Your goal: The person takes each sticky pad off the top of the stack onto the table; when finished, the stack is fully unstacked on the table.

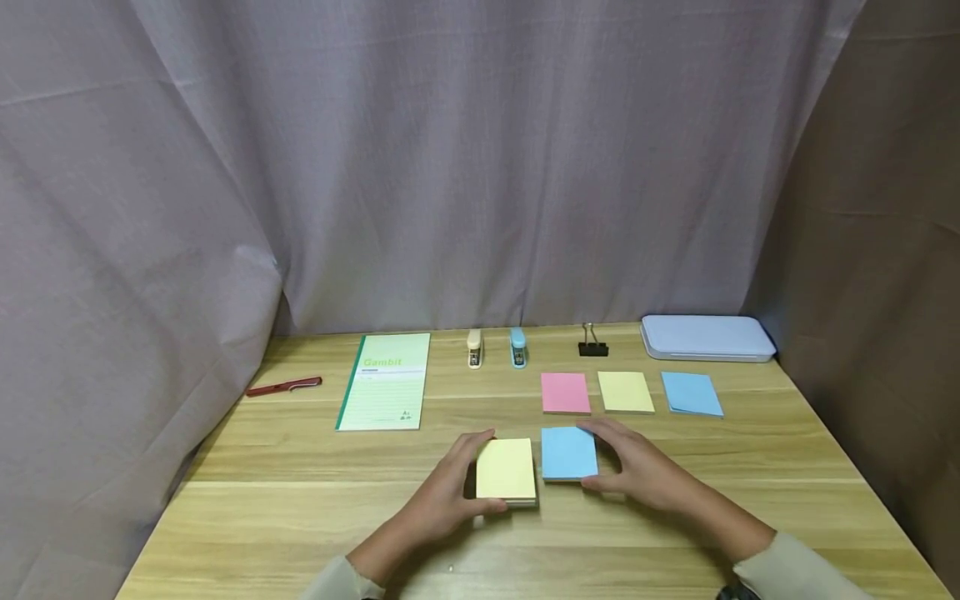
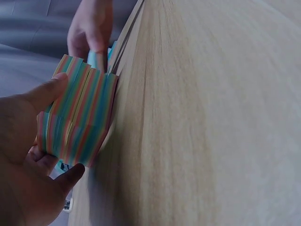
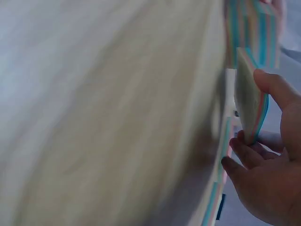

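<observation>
A thick sticky-note pad with a yellow top sheet (image 1: 506, 469) lies on the wooden table (image 1: 300, 500) near the front middle; its side shows coloured stripes (image 2: 82, 117). My left hand (image 1: 450, 487) grips it between thumb and fingers (image 2: 40, 96). Beside it on the right lies a thinner blue-topped pad (image 1: 568, 452), seen edge-on as pad (image 3: 251, 103). My right hand (image 1: 637, 471) holds that pad by its far and near edges, thumb and fingers (image 3: 247, 153) curled round it.
Pink (image 1: 565, 392), yellow (image 1: 626, 392) and blue (image 1: 692, 394) note pads lie in a row behind. Further back are a green notebook (image 1: 385, 381), a red pen (image 1: 283, 387), two small staplers (image 1: 475, 347), a binder clip (image 1: 592, 341) and a pale blue case (image 1: 705, 337). Grey curtain surrounds the table.
</observation>
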Tool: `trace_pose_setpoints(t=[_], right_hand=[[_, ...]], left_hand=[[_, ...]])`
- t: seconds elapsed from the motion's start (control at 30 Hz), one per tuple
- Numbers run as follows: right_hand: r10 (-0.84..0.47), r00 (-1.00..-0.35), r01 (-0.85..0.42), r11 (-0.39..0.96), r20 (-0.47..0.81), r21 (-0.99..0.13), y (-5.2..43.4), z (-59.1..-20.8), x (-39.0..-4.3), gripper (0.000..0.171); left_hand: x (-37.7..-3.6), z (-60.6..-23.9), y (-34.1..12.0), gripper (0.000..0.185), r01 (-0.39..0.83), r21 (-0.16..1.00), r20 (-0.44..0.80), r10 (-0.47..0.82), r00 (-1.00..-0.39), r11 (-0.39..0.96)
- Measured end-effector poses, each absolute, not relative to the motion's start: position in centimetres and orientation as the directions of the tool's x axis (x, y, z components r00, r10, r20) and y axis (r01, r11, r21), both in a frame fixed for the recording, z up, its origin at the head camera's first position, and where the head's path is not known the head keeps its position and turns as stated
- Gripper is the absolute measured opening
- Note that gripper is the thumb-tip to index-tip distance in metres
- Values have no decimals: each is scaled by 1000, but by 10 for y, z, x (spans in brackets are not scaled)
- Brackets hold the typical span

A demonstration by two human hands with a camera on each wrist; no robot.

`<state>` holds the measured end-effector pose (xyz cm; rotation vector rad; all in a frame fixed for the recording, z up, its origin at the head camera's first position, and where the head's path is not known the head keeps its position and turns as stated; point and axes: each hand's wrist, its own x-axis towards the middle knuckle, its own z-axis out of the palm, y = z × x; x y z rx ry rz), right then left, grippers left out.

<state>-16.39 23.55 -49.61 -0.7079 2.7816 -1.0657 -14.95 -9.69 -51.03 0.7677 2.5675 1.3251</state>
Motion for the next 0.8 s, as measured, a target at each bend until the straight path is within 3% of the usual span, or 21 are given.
trace_pose_setpoints(t=[0.43,0.8], right_hand=[[-497,-867,-426,699,37,-574,236,-509,-162,84],[-497,-867,-409,685,23,-602,223,-481,-156,90]], left_hand=[[-148,-509,-97,96,366,798,89,507,-858,479],[-149,-508,-96,95,372,797,95,510,-855,476]])
